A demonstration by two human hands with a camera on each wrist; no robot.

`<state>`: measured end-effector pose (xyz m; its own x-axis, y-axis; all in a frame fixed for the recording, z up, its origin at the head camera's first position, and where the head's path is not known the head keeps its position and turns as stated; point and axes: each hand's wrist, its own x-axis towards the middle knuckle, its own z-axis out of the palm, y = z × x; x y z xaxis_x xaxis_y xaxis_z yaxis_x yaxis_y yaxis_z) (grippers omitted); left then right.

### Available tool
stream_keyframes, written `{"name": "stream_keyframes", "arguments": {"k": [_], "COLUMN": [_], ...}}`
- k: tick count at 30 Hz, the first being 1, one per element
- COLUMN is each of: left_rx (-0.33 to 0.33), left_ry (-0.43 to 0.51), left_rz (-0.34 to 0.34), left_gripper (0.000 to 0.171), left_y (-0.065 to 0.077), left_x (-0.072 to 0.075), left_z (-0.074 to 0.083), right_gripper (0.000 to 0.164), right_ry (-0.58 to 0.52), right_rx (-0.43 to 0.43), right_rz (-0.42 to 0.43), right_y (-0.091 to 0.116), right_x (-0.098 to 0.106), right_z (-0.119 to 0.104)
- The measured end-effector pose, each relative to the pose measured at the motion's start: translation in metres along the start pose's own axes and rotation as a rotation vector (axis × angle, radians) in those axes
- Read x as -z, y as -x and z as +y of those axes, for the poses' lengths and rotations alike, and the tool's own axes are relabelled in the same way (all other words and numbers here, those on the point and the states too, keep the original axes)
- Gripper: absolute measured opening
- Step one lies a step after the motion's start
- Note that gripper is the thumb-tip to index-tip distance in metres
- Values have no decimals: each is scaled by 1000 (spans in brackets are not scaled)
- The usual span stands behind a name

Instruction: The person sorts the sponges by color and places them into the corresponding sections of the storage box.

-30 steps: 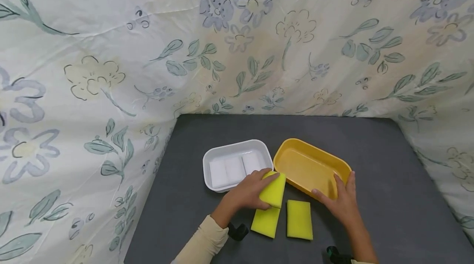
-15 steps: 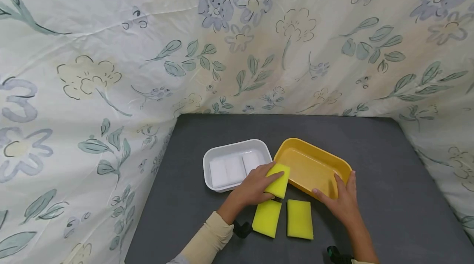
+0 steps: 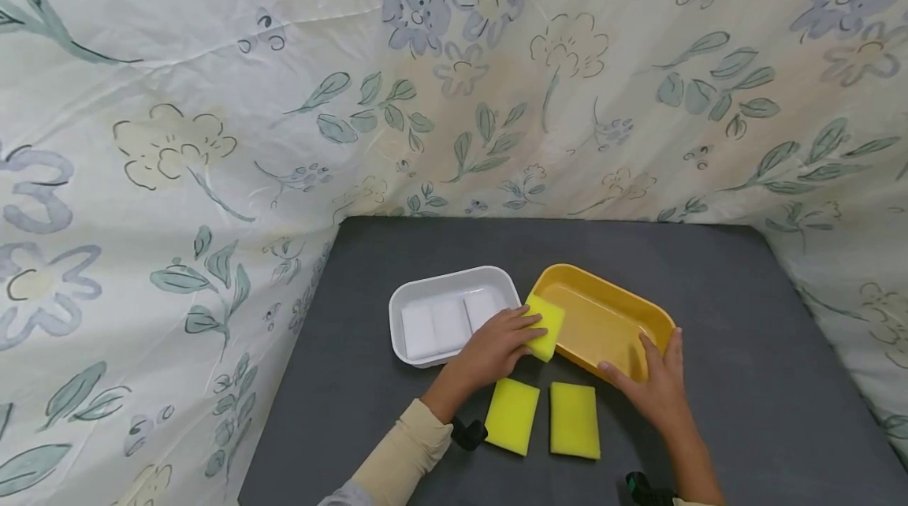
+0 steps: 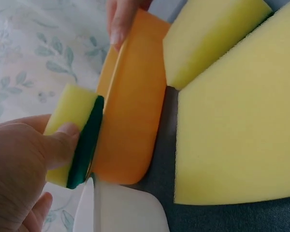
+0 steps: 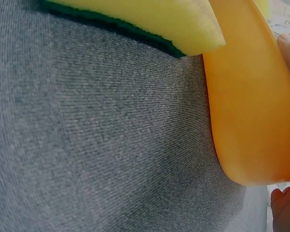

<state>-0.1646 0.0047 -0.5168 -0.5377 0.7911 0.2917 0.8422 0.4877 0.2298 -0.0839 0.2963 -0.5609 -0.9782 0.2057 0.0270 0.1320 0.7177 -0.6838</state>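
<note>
In the head view my left hand pinches a yellow sponge between thumb and fingers, over the near left corner of the yellow tray. The left wrist view shows this sponge's dark green scouring layer, facing the tray. My right hand holds the tray at its near right corner, thumb at the near rim and fingers at the right end. Two more yellow sponges lie on the table in front of the tray, a left one and a right one.
A white tray stands left of the yellow one, close to its corner. Inside it, white rectangular pieces lie side by side. The dark table meets a floral cloth at the back and both sides.
My left hand has carried its sponge away from the left table sponge, forward and right to the yellow tray's edge. The right hand and both trays have stayed in place.
</note>
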Motion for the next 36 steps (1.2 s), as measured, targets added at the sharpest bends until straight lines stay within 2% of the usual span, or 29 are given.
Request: {"name": "stream_keyframes", "arguments": {"k": [5,12,17,24,30,36], "left_rx": [-5,37,71,68,101,74], "left_ry": [0,-66,-64,-104,-97,-117], "left_rz": [-17,-59,-57,3,83,89], "left_gripper": [38,35,33,27,23,22], "left_y": [-8,-19,-29,-41,-43,-45], "left_x": [-1,-4,-11,-21,-24,-26], "left_z": [3,3,2,-3,-6,-7], "right_gripper": [92,90,91,91,91,91], "right_ry": [3,-2,1,8,6,5], "right_rx": [12,23,16,18,18,18], "right_rz": [10,17,17,16,25,31], "right_y": [0,0,0,0,0,0], "right_x": [0,0,0,-2,-1,-1], "right_z": [0,-1,-1,0,-2,-1]}}
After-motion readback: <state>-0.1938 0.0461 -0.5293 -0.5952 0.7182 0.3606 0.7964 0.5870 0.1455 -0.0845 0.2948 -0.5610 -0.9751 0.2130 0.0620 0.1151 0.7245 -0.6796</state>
